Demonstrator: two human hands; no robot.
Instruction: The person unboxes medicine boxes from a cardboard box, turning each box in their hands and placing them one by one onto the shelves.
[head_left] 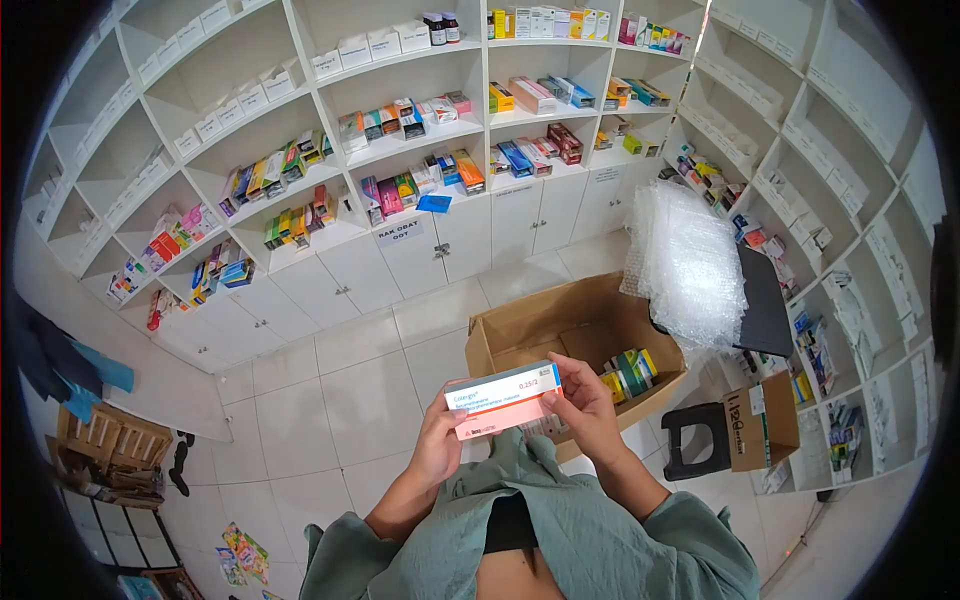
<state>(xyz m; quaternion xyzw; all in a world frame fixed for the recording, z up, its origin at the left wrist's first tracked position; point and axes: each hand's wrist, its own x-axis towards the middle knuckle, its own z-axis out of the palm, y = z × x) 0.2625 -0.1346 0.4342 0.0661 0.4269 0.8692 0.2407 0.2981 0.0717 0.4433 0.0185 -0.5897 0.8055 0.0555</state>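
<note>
Between my two hands I hold a medicine box in front of my body, its printed face turned up toward me. It is white and salmon pink with a grey-blue edge, and the lettering looks like "Colergis". My left hand is closed on its left end, thumb on the front. At the right end my right hand grips it, thumb on the face and fingers behind. Just beyond the hands stands an open cardboard carton on the floor, with several green, yellow and white medicine boxes inside.
White shelves with medicine boxes line the back and right walls, above cupboard doors. Bubble wrap lies over a black chair beyond the carton. A smaller carton sits by a black stool at right.
</note>
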